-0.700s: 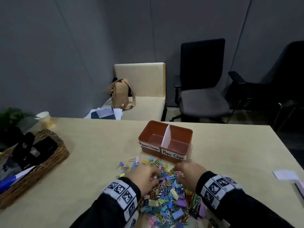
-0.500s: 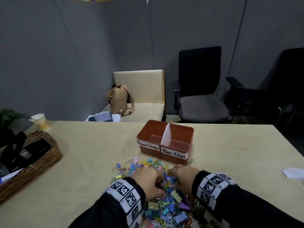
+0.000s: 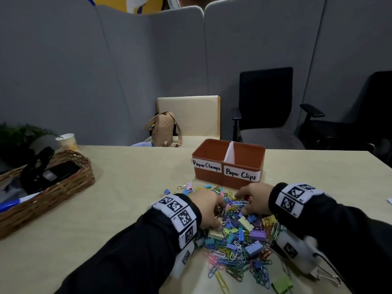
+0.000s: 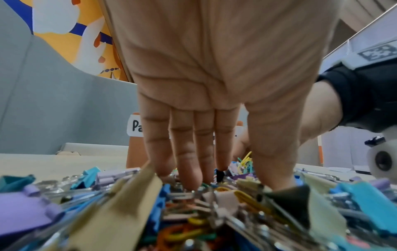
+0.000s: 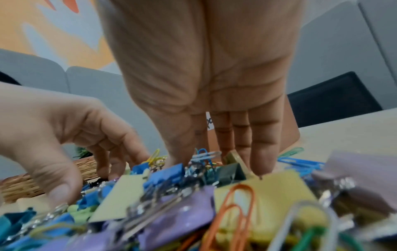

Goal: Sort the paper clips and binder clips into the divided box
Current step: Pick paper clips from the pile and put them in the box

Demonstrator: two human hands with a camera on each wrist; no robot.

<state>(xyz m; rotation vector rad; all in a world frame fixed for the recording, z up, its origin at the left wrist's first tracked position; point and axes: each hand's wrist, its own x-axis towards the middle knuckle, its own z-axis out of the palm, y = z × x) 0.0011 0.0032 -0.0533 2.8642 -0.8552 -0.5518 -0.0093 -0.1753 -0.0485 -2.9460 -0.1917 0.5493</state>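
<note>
A heap of coloured paper clips and binder clips [image 3: 239, 236] lies on the table just in front of me. Behind it stands the brown divided box [image 3: 244, 154], its left half labelled "Paper Clamps" and its right half "Paper Clips". The inside of the box is hidden. My left hand [image 3: 212, 205] reaches into the far left of the heap. In the left wrist view, the left hand [image 4: 232, 181] has its fingers extended down onto the clips. My right hand [image 3: 246, 203] is on the far right of the heap. Its fingers [image 5: 262, 152] point straight down into the clips. No clip is plainly held.
A wicker basket [image 3: 70, 185] with black items stands at the left, with a paper cup [image 3: 67, 141] and a plant behind it. Chairs and grey partitions stand beyond the table's far edge. A white slip [image 3: 389, 200] lies at the right edge.
Both hands have stayed in the far part of the heap, fingers shifting among the clips. The head view has tipped upward, so the box and wall sit higher.
</note>
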